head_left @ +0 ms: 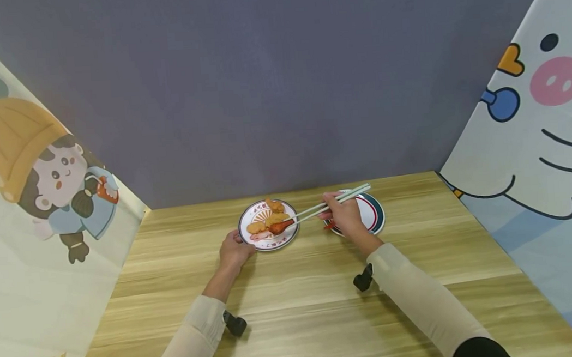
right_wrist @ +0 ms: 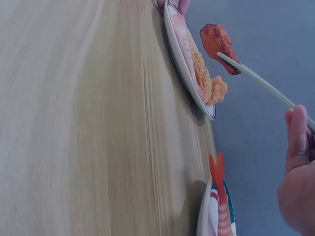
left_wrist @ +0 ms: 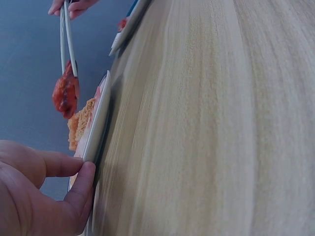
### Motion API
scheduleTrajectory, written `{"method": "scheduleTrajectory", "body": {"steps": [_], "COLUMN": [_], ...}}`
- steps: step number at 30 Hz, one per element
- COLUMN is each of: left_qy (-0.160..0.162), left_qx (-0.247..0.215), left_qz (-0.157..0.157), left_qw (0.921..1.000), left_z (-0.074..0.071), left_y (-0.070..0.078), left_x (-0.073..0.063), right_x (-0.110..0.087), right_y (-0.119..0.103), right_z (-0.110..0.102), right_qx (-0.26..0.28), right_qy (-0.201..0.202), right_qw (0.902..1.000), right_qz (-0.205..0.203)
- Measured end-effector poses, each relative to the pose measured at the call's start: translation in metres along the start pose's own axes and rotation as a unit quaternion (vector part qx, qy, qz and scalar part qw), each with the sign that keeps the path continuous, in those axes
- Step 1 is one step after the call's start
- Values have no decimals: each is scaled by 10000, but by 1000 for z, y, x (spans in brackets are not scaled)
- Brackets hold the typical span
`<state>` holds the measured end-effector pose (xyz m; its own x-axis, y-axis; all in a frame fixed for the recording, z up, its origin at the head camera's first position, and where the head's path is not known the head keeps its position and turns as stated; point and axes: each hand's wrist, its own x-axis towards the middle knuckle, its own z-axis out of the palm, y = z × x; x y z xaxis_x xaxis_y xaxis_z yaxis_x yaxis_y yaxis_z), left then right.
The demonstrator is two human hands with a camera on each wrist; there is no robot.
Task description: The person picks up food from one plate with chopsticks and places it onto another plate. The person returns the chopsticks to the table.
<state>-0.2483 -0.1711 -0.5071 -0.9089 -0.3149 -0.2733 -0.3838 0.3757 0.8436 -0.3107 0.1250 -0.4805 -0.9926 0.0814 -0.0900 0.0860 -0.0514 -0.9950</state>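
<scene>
My left hand [head_left: 235, 251] pinches the near-left rim of a white plate [head_left: 275, 246] with a dark edge and printed pattern, thumb and finger on the rim in the left wrist view. My right hand [head_left: 345, 214] holds a pair of pale chopsticks [head_left: 312, 209]. Between their tips hangs a glossy red-brown drumstick [left_wrist: 66, 92], raised over the left plate in both wrist views. On that plate lie several golden fried pieces [head_left: 256, 228] and a pink-and-white slice [right_wrist: 183, 42].
Beneath the right hand stands a second plate [head_left: 379, 216] with a dark green and red border, partly hidden. A red-and-white striped shrimp [right_wrist: 223, 211] lies on it, tail over the rim. A grey panel [head_left: 280, 91] rises behind the wooden table [head_left: 294, 309].
</scene>
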Motion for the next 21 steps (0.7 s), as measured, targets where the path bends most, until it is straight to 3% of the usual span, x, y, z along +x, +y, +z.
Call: {"method": "scheduleTrajectory", "body": {"steps": [6, 15, 21], "left_qy": [9, 33, 50], "left_qx": [-8, -64, -49], "left_qz": [-30, -33, -7], "left_qw": [10000, 10000, 10000], "left_z": [-1, -1, -1], "left_y": [0, 0, 0], "left_x": [0, -1, 0], "right_x": [0, 6, 10], "right_y": [-2, -3, -8], "right_z": [-12, -35, -54], "right_qx": [-48, 573, 590], "right_qy": [109, 266, 487], "right_qw": [9999, 9976, 9968], "right_qz": [-111, -279, -248]}}
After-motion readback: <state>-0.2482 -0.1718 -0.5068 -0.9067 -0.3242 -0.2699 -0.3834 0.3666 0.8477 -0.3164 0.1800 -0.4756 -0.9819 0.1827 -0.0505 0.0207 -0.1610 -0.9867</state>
